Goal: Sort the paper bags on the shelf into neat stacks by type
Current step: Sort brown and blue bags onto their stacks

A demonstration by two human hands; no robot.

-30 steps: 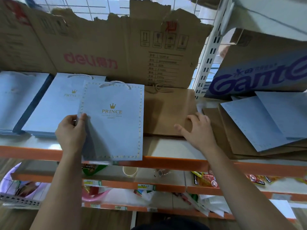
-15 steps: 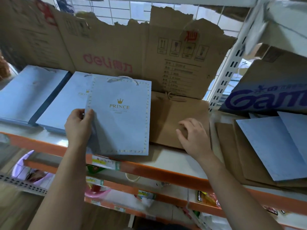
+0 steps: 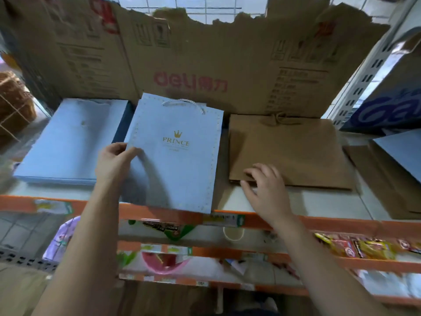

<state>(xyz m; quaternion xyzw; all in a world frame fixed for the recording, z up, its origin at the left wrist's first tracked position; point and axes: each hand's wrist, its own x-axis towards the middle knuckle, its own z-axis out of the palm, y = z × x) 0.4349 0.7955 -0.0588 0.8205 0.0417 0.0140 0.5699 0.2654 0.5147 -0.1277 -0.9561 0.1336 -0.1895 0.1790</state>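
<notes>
The torn deli carton [image 3: 189, 65] stands along the back of the shelf [image 3: 296, 201], and everything I am sorting lies in front of it. Below its left part a stack of plain pale blue bags [image 3: 68, 142] lies squared up. Below its right part the brown kraft bags [image 3: 291, 151] make a flat stack with their twine handles towards the carton. Past the carton's right end a loose pile [image 3: 387, 179] of brown and blue bags is fanned out and unsorted, so I judge the job a good half done, with that pile left to do.

Below the carton's middle I hold the Prince bag [image 3: 177, 169], its rope handle nearly touching the carton and its bottom edge hanging over the shelf's orange lip. The edge of another pale blue bag peeps out at its top left corner, so it is not yet laid square. My left hand [image 3: 111, 165] pinches its left edge, thumb on the face, fingers underneath. My right hand [image 3: 266, 190] rests on the kraft stack's front left corner, fingers loosely spread, gripping nothing.

Half a second ago the Prince bag overlapped the kraft stack; now it has shifted left and lies apart from it, while my right hand has stayed on the kraft
</notes>
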